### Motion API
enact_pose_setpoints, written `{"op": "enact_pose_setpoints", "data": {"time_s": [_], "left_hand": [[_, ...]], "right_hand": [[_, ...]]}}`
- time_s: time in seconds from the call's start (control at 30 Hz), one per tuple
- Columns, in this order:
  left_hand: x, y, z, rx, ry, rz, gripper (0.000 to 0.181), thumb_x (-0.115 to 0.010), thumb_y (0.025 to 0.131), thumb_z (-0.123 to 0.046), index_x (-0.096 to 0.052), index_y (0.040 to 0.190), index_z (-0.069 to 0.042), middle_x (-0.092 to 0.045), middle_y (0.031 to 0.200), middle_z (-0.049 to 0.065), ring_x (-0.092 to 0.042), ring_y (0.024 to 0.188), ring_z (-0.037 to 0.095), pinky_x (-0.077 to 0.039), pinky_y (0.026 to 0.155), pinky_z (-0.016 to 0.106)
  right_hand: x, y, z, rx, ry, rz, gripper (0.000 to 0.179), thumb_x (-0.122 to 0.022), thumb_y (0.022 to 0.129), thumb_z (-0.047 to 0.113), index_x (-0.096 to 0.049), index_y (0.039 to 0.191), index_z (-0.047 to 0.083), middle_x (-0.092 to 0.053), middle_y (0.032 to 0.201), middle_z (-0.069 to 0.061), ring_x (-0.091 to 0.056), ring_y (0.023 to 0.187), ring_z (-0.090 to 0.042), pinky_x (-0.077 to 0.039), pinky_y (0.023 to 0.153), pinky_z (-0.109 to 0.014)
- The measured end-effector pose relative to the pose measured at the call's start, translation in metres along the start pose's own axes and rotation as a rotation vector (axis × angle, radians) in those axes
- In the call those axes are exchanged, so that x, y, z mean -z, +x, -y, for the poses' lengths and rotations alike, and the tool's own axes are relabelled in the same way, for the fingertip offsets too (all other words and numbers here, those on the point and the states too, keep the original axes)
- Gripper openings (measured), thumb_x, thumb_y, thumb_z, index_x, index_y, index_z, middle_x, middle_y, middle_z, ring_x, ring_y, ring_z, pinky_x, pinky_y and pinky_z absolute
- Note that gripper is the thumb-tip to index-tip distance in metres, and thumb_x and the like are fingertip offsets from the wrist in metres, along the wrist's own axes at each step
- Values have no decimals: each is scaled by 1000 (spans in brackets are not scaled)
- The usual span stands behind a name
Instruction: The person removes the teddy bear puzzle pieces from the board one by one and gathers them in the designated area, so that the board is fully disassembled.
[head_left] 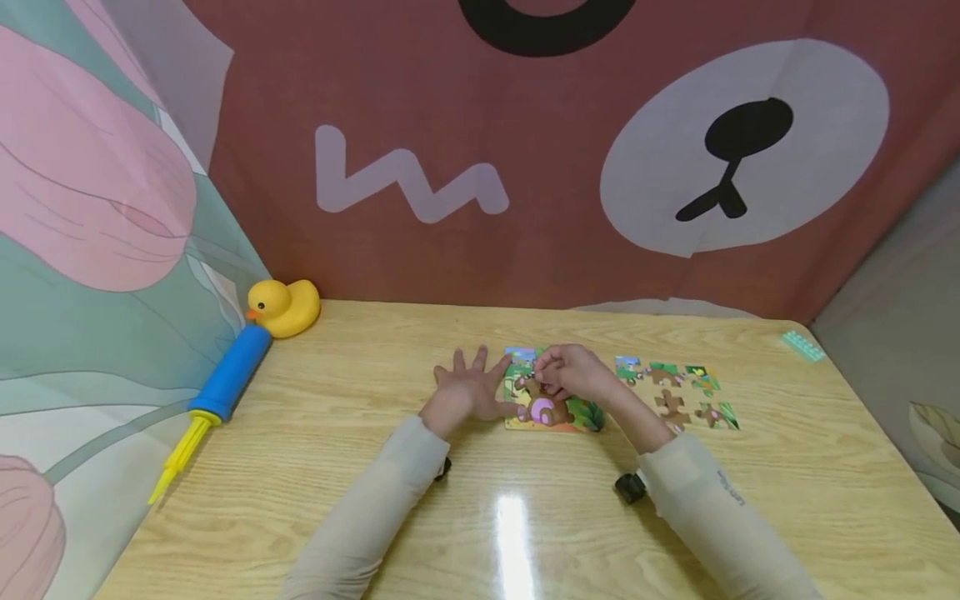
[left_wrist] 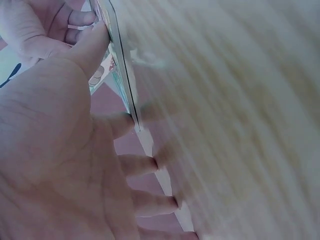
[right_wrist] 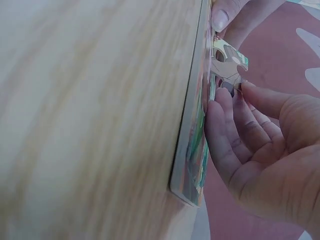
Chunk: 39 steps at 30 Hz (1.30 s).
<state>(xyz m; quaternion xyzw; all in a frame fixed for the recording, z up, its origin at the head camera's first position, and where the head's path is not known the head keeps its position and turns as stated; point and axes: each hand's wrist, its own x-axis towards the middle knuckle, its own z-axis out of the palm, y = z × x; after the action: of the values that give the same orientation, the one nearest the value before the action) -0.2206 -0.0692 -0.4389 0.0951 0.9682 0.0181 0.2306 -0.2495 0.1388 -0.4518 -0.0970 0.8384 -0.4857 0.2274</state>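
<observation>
A jigsaw puzzle board (head_left: 555,412) with a brown bear picture lies flat on the table, partly hidden by both hands. My left hand (head_left: 468,392) is spread at the board's left side, its thumb resting on the lower left part and other fingertips touching the tabletop. Over the upper middle of the board, my right hand (head_left: 573,372) pinches a puzzle piece (right_wrist: 230,66) between thumb and fingers. In the right wrist view that piece stands tilted up from the board, and its lower edge is hard to make out. Several loose puzzle pieces (head_left: 672,408) lie to the right.
At the table's back left sits a yellow rubber duck (head_left: 288,308), with a blue and yellow hand pump (head_left: 234,371) in front of it. A small mint-green studded block (head_left: 803,345) lies near the right edge. A printed curtain (head_left: 420,267) stands behind the table (head_left: 337,500).
</observation>
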Motion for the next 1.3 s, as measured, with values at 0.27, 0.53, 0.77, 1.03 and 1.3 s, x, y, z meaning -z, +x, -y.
{"op": "enact_pose_setpoints", "data": {"time_s": [0.27,0.53,0.77,1.03,1.3], "left_hand": [[-1,0,0,5,5,-2,97,-48,85,-84,-5,163,-43,-1,173,6,-5,157,47,-21,116,75],[-1,1,0,1,-9,-1,97,-49,86,-83,-5,163,-42,-1,173,6,-3,156,47,-20,116,76],[-3,2,-1,1,-8,-5,97,-50,86,-82,-5,163,-43,-1,173,6,-3,157,47,-20,116,76],[-3,2,1,-8,-5,-14,97,-50,86,-82,-6,163,-42,-2,173,7,-4,156,48,-20,115,76],[-2,2,1,-12,-21,-2,96,-51,87,-80,-7,163,-40,-2,173,7,-4,157,47,-19,116,76]], "right_hand": [[7,-2,0,39,4,-45,16,-59,102,12,-67,111,2,-74,95,-13,-69,82,-23,-60,71,-36],[21,-10,-7,16,107,-5,23,-54,104,12,-61,120,-3,-71,100,-12,-69,86,-21,-62,82,-40],[34,-15,-18,20,139,15,32,-51,105,12,-56,130,-9,-68,106,-14,-70,85,-18,-62,81,-37],[51,-24,-31,11,157,-9,34,-50,105,11,-55,132,-10,-63,102,-10,-68,81,-14,-63,80,-34],[69,-38,-48,-20,169,-30,36,-51,106,10,-53,133,-12,-64,99,-8,-70,82,-15,-63,79,-33]]}}
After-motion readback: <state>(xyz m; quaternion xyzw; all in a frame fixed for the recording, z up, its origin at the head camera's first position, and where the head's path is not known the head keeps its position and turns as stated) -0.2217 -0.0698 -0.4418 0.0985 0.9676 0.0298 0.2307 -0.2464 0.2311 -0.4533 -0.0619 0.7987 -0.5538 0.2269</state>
